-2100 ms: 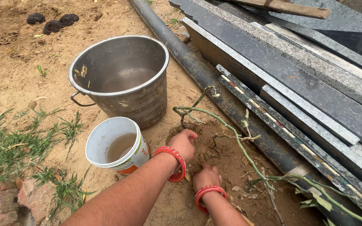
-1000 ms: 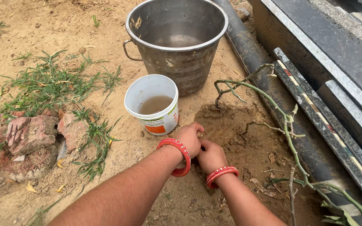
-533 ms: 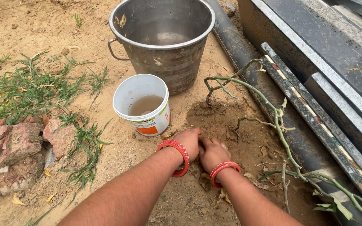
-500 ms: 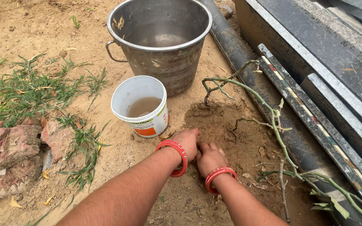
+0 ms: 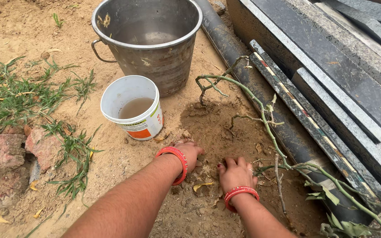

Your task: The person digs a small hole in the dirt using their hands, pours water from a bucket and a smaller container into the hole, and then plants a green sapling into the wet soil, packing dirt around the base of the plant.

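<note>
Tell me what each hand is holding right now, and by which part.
Neither hand shows a held object. The left hand and right hand both rest palm-down on the loose soil beside the green stem; whether the fingers pinch any dirt cannot be told.

The hands have parted: half a second ago they pressed together near the white bucket [image 5: 131, 105]; now the right hand [image 5: 236, 173] lies flat further from it, the left hand [image 5: 189, 151] staying nearer.
</note>
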